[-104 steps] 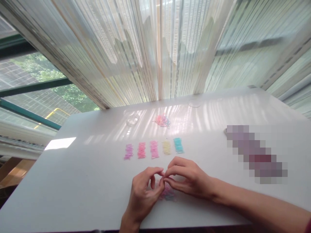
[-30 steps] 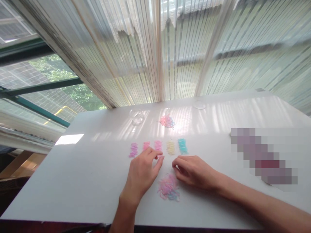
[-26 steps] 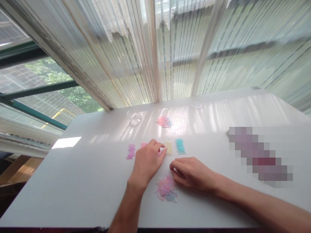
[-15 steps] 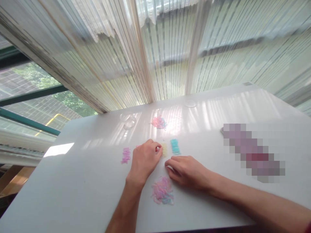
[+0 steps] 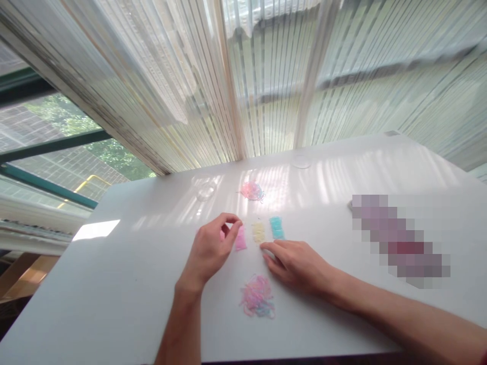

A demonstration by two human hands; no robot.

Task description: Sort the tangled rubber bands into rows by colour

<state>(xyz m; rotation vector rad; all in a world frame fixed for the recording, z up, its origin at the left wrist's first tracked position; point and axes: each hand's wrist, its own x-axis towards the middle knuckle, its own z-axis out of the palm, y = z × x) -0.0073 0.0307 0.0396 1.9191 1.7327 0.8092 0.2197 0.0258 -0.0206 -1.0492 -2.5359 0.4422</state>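
Observation:
My left hand (image 5: 211, 248) is closed, thumb and forefinger tips pinched together just above a pink row of small band-like strands (image 5: 241, 239); whatever it may hold is too small to make out. Another pink patch shows partly behind its fingers. My right hand (image 5: 291, 261) rests on the table, thumb and forefinger apart, the forefinger tip by the lower edge of a yellow row (image 5: 258, 233). Beyond that hand lies a turquoise row (image 5: 277, 228). A loose, mixed pile of pink, purple and blue strands (image 5: 257, 296) sits between my forearms.
A second loose pile of strands (image 5: 252, 191) lies farther back on the white table (image 5: 114, 284). Behind are a clear round container (image 5: 206, 190) and a clear disc (image 5: 302, 161). A blurred-out long object (image 5: 399, 243) lies at right. Striped curtains (image 5: 266, 116) hang along the far edge.
My left hand has moved left from the yellow row to the pink one, uncovering the yellow and covering the purple row at left. My right hand stays nearly in place, its forefinger more extended.

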